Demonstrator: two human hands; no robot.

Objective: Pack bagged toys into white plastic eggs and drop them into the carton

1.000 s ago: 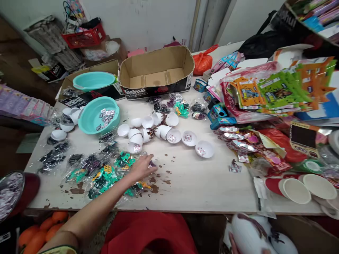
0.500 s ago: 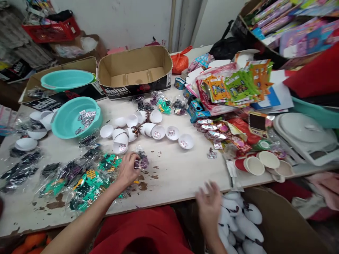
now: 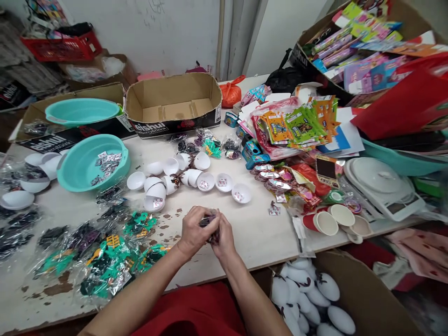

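My left hand (image 3: pixel 198 231) and my right hand (image 3: pixel 223 235) meet over the front of the table, both closed on one small clear bag of dark purple parts (image 3: pixel 210 221). Fingers cover most of the bag. Behind them lie white egg-shaped half shells (image 3: pixel 154 189), some holding small printed packets (image 3: pixel 241 196). To the left is a pile of clear bags with green, black and orange plastic parts (image 3: pixel 112 256). A turquoise basin (image 3: pixel 68 175) holds several more small packets (image 3: pixel 108 163).
Closed white eggs (image 3: pixel 304 289) fill a cardboard box below the table edge at right. Paper cups (image 3: pixel 327 224), a white scale (image 3: pixel 381 182) and orange and green pouches (image 3: pixel 301 123) crowd the right side. An open carton (image 3: pixel 175 95) stands at the back.
My left hand has lifted the purple-part bag from the pile and moved right. My right hand has come up from above the egg box to grip the bag too. The view has shifted slightly.
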